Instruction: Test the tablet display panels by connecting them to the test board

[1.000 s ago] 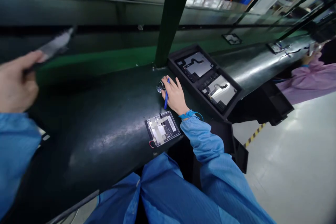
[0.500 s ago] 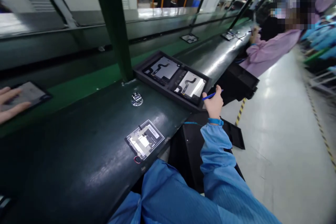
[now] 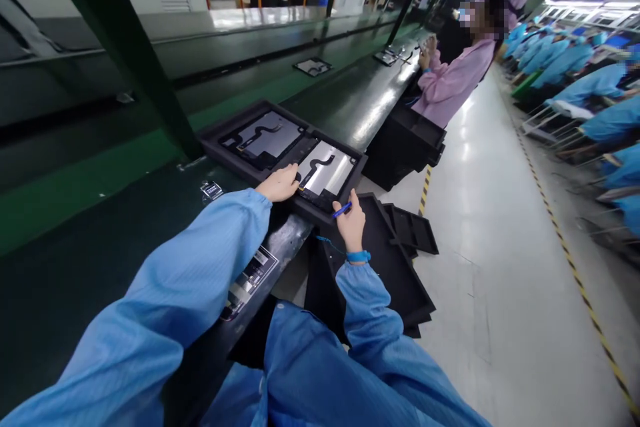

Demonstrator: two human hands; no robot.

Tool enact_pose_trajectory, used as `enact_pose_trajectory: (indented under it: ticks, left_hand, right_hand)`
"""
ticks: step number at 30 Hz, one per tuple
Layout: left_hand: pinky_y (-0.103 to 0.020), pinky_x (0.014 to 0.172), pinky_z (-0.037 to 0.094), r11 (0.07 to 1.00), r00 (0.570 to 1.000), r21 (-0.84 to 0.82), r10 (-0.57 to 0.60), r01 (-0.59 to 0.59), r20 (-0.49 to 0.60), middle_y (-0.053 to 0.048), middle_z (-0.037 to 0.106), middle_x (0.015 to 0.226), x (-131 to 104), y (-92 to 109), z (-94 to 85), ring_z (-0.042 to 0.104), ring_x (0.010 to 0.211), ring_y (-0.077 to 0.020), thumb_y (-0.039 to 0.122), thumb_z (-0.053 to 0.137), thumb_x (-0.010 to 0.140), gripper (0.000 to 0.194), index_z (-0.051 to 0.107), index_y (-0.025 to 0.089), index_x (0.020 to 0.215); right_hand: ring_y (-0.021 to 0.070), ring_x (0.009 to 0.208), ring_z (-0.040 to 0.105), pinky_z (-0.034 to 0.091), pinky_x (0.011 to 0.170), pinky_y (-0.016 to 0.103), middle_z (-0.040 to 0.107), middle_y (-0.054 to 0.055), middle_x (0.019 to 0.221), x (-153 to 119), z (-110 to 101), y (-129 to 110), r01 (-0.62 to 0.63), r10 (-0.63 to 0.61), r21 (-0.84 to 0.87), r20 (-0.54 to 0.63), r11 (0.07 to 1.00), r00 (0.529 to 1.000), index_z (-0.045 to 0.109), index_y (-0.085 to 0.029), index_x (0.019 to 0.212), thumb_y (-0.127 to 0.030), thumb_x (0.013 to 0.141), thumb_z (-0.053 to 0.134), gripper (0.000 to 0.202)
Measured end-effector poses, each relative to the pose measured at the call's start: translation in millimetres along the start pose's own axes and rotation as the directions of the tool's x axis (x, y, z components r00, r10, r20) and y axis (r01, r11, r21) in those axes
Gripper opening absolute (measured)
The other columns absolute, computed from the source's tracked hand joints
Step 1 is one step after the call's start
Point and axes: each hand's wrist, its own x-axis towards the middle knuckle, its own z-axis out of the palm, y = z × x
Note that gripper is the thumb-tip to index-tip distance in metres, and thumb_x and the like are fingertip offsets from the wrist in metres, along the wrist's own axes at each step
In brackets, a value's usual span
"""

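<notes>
A black two-compartment tray (image 3: 235,165) rests at the table edge. Each compartment holds a display panel with a dark ribbon cable: the far-left panel (image 3: 273,140) and the near-right panel (image 3: 334,181). My left hand (image 3: 281,184) reaches over the tray's near rim, its fingers closed at the left edge of the near-right panel. A blue pen (image 3: 343,209) is in my right hand (image 3: 352,221), which is beside the tray's near-right corner. Under my left forearm, a flat device with exposed boards (image 3: 253,273) is partly hidden on the table.
A small metallic part (image 3: 211,190) lies left of the tray. Black trays (image 3: 385,260) are stacked below the table's edge, and more black boxes (image 3: 407,147) stand beyond. A co-worker in pink (image 3: 457,77) works farther along the bench. Another panel (image 3: 313,67) lies behind.
My left hand has moved from a panel at the far left to the near-right panel in the tray. My right hand stays by the tray corner with the pen. The view has shifted right.
</notes>
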Motion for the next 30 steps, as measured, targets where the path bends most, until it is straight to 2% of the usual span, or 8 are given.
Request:
enact_pose_trajectory:
  ticks: [5, 12, 15, 17, 20, 23, 27, 30]
  left_hand:
    - [-0.051, 0.103, 0.049, 0.961, 0.97, -0.136, -0.242, 0.242, 0.018, -0.014, 0.068, 0.121, 21, -5, 16.5, 0.064, 0.115, -0.027, 0.031, 0.059, 0.097, 0.03, 0.063, 0.012, 0.119]
    - [-0.035, 0.079, 0.057, 0.845, 0.956, -0.467, -0.293, 0.262, 0.006, -0.005, 0.071, 0.089, 47, 6, -1.8, 0.069, 0.084, -0.0205, 0.023, 0.067, 0.089, 0.01, 0.067, 0.013, 0.092]
    - [-0.036, 0.085, 0.057, 0.807, 0.938, -0.552, -0.326, 0.209, -0.122, -0.008, 0.071, 0.099, 23, 15, -22.8, 0.069, 0.095, -0.0235, 0.016, 0.063, 0.086, 0.019, 0.063, 0.013, 0.105]
    - [-0.039, 0.089, 0.057, 0.773, 0.897, -0.613, -0.377, 0.167, -0.231, -0.01, 0.069, 0.108, -17, 15, -45.0, 0.068, 0.102, -0.0242, 0.016, 0.058, 0.089, 0.03, 0.056, 0.014, 0.119]
    - [-0.041, 0.086, 0.061, 0.596, 0.751, -0.802, -0.515, -0.033, -0.413, -0.008, 0.071, 0.109, -113, 6, -78.5, 0.071, 0.098, -0.0246, 0.017, 0.06, 0.086, 0.034, 0.055, 0.016, 0.12]
    - [-0.041, 0.085, 0.064, 0.459, 0.557, -0.886, -0.721, -0.061, -0.412, -0.001, 0.076, 0.107, -221, -4, -92.7, 0.072, 0.099, -0.0263, 0.016, 0.068, 0.078, 0.035, 0.068, 0.022, 0.112]
    - [-0.04, 0.092, 0.064, 0.214, 0.203, -0.965, -0.962, 0.149, -0.182, 0.008, 0.078, 0.101, -320, -19, -69.7, 0.071, 0.108, -0.0282, 0.014, 0.073, 0.071, 0.033, 0.075, 0.033, 0.097]
    - [-0.038, 0.097, 0.062, -0.059, 0.075, -0.985, -0.995, 0.164, 0.072, 0.011, 0.078, 0.098, -354, -26, -37.3, 0.069, 0.115, -0.0275, 0.018, 0.075, 0.073, 0.022, 0.07, 0.035, 0.087]
  right_hand:
    - [0.0294, 0.078, 0.069, 0.052, 0.079, 0.037, 0.075, 0.012, 0.086, -18, 6, -6, 0.01, -0.01, -0.026, -0.009, 1.0, 1.0, 0.043, -0.004, 0.15, -0.042, 0.087, 0.057, 0.075]
    - [0.0312, 0.102, 0.073, 0.054, 0.092, 0.042, 0.073, 0.018, 0.119, -16, 7, 2, -0.019, 0.027, 0.121, -0.069, 0.993, 0.997, 0.049, -0.012, 0.145, -0.046, 0.086, 0.06, 0.069]
    - [0.0311, 0.12, 0.067, 0.052, 0.102, 0.045, 0.067, 0.02, 0.131, -14, 7, 6, 0.019, 0.011, 0.299, -0.099, 0.954, 0.995, 0.05, -0.015, 0.141, -0.051, 0.087, 0.058, 0.065]
    - [0.03, 0.13, 0.061, 0.049, 0.107, 0.045, 0.061, 0.023, 0.139, -14, 6, 4, 0.043, -0.001, 0.353, -0.118, 0.935, 0.993, 0.044, -0.013, 0.143, -0.051, 0.09, 0.053, 0.066]
    - [0.0272, 0.135, 0.057, 0.048, 0.109, 0.045, 0.051, 0.025, 0.148, -17, 2, -13, 0.139, -0.066, 0.394, -0.193, 0.909, 0.979, 0.036, -0.014, 0.144, -0.047, 0.094, 0.045, 0.061]
    - [0.024, 0.116, 0.069, 0.055, 0.097, 0.04, 0.059, 0.019, 0.14, -28, -2, -42, 0.308, -0.153, 0.465, -0.34, 0.83, 0.928, 0.049, -0.018, 0.126, -0.046, 0.094, 0.049, 0.042]
    - [0.0144, 0.066, 0.068, 0.05, 0.058, 0.027, 0.074, 0.008, 0.099, -58, 0, -88, 0.326, -0.206, 0.568, -0.266, 0.756, 0.942, 0.055, -0.02, 0.098, -0.047, 0.099, 0.038, 0.032]
    - [0.0112, 0.053, 0.056, 0.038, 0.047, 0.023, 0.068, 0.002, 0.078, -87, 5, -116, 0.259, -0.335, 0.73, -0.044, 0.633, 0.941, 0.053, -0.021, 0.106, -0.047, 0.101, 0.032, 0.033]
